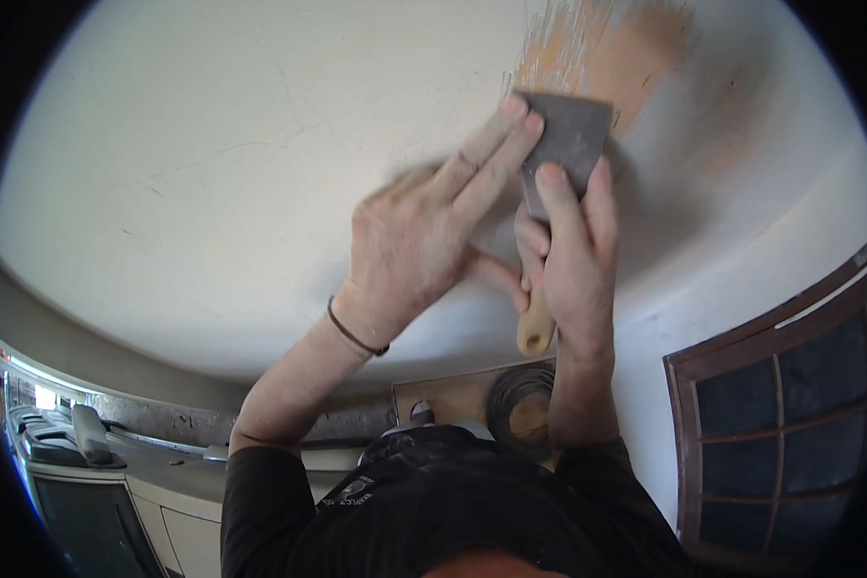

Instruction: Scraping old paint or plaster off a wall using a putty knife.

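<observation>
A putty knife (pixel 573 130) with a broad grey blade and a pale wooden handle is pressed to the white wall (pixel 260 144). Wrapped round its handle is my right hand (pixel 578 255), the thumb lying along the blade. Two fingertips of my left hand (pixel 419 226) rest on the blade's left edge, its fingers stretched out and its thumb reaching towards the handle. Just above the blade, a scraped patch (pixel 612 58) shows orange-brown under ragged white streaks. The blade's edge lies at the lower side of this patch.
A brown-framed door with dark panes (pixel 780 414) stands at the lower right. Behind my right forearm lies a dark coiled cable or hose (pixel 522 405). A pale cabinet (pixel 178 525) with dark items on top is at the lower left. Thin scratches mark the wall.
</observation>
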Tool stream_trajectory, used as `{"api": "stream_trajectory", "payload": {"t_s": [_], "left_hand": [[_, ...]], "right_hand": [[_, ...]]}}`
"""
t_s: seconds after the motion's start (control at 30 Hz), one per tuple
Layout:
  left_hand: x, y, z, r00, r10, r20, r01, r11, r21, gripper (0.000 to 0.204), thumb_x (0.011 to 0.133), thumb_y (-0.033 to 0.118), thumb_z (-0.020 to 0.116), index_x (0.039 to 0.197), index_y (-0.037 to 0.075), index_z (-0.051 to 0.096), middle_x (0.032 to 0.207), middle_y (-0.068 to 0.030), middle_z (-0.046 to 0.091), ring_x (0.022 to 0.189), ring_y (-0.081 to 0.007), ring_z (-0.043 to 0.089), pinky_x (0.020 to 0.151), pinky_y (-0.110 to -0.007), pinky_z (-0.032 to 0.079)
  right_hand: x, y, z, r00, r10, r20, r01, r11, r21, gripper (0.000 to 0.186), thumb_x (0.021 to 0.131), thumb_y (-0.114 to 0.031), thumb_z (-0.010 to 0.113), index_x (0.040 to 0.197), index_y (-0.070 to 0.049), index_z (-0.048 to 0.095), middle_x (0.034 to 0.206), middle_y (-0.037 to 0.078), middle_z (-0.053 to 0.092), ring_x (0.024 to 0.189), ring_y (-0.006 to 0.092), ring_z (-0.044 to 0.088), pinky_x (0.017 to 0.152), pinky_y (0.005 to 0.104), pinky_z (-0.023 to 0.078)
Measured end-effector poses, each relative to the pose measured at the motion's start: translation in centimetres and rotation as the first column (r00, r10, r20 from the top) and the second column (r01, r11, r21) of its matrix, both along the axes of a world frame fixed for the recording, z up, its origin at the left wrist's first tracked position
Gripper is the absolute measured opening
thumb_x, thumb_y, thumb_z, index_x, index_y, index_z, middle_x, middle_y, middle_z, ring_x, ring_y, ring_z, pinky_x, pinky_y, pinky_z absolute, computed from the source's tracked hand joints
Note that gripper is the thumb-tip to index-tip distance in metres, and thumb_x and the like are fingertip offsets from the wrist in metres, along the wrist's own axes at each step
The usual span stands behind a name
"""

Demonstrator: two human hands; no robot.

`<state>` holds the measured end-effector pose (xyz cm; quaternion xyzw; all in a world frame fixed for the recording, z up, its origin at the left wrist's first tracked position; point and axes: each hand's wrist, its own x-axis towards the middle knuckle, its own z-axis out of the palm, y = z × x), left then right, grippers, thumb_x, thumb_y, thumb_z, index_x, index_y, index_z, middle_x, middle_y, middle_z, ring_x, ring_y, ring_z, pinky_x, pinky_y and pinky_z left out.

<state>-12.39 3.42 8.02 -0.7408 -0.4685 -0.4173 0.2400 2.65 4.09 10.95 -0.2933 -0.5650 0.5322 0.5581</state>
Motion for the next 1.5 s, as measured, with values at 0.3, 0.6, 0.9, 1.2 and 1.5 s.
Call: {"api": "stream_trajectory", "payload": {"t_s": [0.3,0.6,0.9,1.2,1.5], "left_hand": [[-0.9,0.2,2.4,0.999,-0.021,-0.039,0.021,1.0,0.001,0.124,0.04,0.064,0.07,0.154,0.027,0.041,0.158,0.0069,0.042,0.061,-0.0097,0.059,0.051,-0.02,0.05],[-0.5,-0.2,3.0,0.998,0.012,-0.058,-0.016,0.998,-0.06,0.121,0.041,0.067,0.069,0.153,0.027,0.043,0.158,0.0059,0.042,0.064,-0.008,0.061,0.055,-0.018,0.051],[-0.1,1.2,4.0,0.998,-0.057,-0.004,0.057,0.998,0.041,0.118,0.045,0.063,0.075,0.151,0.02,0.046,0.153,0.0024,0.049,0.074,-0.0144,0.066,0.067,-0.024,0.054],[-0.1,-3.8,0.9,0.457,-0.366,0.811,0.564,0.824,0.053,0.065,0.081,0.023,0.086,0.134,0.001,0.057,0.122,-0.011,0.067,0.08,-0.01,0.064,0.071,-0.024,0.052],[-0.4,-3.9,-0.1,0.267,-0.234,0.935,0.501,0.862,0.072,0.036,0.09,0.004,0.074,0.123,0.003,0.059,0.089,-0.0027,0.071,0.074,-0.0079,0.065,0.065,-0.021,0.05]], "right_hand": [[0.0,-0.3,0.4,1.0,0.014,-0.002,-0.014,0.999,-0.04,0.026,0.106,-0.026,0.052,0.114,-0.007,0.038,0.065,-0.002,0.043,0.047,0.0027,0.036,0.034,0.023,0.027],[0.0,0.2,0.6,1.0,-0.001,-0.015,0.001,1.0,0.013,0.025,0.106,-0.026,0.051,0.117,-0.006,0.039,0.066,-0.003,0.043,0.047,0.0025,0.035,0.035,0.0218,0.027],[0.8,2.6,2.1,0.99,0.114,-0.084,-0.097,0.98,0.176,0.022,0.105,-0.027,0.055,0.112,-0.008,0.046,0.066,-0.002,0.048,0.045,0.0041,0.04,0.034,0.0218,0.031],[0.1,-0.8,-5.2,0.959,0.231,-0.167,-0.21,0.969,0.132,0.038,0.106,-0.021,0.05,0.137,-0.005,0.034,0.088,0.005,0.056,0.045,0.0053,0.042,0.035,0.0202,0.032],[-1.3,-1.7,-7.3,0.942,0.307,-0.139,-0.293,0.95,0.112,0.033,0.106,-0.019,0.05,0.131,-0.003,0.036,0.087,0.004,0.055,0.049,0.0045,0.043,0.038,0.0194,0.033]]}}
